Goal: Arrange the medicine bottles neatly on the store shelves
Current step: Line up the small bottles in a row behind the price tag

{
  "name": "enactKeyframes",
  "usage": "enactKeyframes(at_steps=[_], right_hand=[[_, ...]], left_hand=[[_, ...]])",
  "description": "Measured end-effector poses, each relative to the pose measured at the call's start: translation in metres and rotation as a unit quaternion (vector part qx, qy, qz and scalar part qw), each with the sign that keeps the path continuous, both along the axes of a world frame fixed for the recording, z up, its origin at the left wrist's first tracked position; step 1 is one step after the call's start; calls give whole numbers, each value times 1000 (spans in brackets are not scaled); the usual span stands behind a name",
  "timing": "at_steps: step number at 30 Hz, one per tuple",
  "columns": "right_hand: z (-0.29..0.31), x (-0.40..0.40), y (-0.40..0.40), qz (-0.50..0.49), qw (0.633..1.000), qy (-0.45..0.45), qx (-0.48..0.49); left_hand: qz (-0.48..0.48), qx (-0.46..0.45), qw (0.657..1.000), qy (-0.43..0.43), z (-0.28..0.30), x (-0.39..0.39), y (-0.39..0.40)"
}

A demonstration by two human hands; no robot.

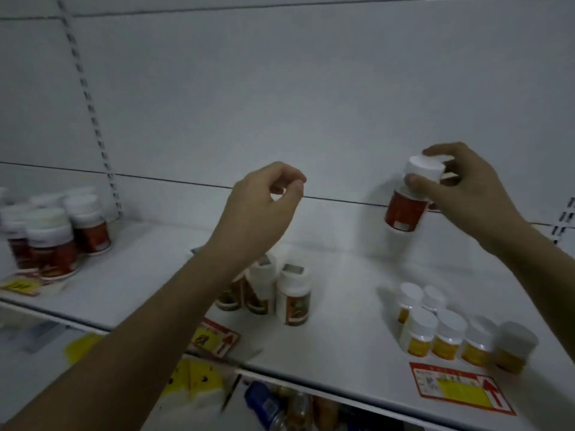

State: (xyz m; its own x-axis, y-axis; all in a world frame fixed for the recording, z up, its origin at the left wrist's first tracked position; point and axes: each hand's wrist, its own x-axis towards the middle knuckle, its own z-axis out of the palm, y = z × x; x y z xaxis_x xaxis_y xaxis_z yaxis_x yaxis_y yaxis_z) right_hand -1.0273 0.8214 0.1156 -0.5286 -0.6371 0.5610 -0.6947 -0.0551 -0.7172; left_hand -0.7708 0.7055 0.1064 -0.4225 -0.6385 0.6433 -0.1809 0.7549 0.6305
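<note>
My right hand (463,188) grips a red-labelled bottle (406,209) by its white cap, holding it in the air above the back of the white shelf (342,275). My left hand (264,209) hovers mid-shelf with fingers curled and thumb near the forefinger, holding nothing. Below its wrist stand three red-labelled bottles (292,297), partly hidden by my forearm. Several more red-labelled bottles (59,234) cluster at the left end. Several small yellow-labelled bottles (448,334) stand at the front right.
Red and yellow price tags (460,388) lie on the shelf's front edge; another tag (214,337) sits near the middle. A slotted upright (90,110) runs up the back panel. Bottles on the lower shelf (280,409) show beneath the edge.
</note>
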Motion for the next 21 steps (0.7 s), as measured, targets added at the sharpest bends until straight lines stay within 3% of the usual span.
enactKeyframes(at_steps=[4,10,17,21], right_hand=[[44,82,-45,119,992,-39,26],[60,198,-129,230,968,-65,77],[50,298,-272,205,964,-98,141],[33,334,-341,168,962,-84,197]], left_hand=[[62,7,998,-29,29,47,-50],[124,-5,992,-28,44,169,-128],[207,1,978,25,5,347,-253],[197,52,979,12,-43,395,-311]])
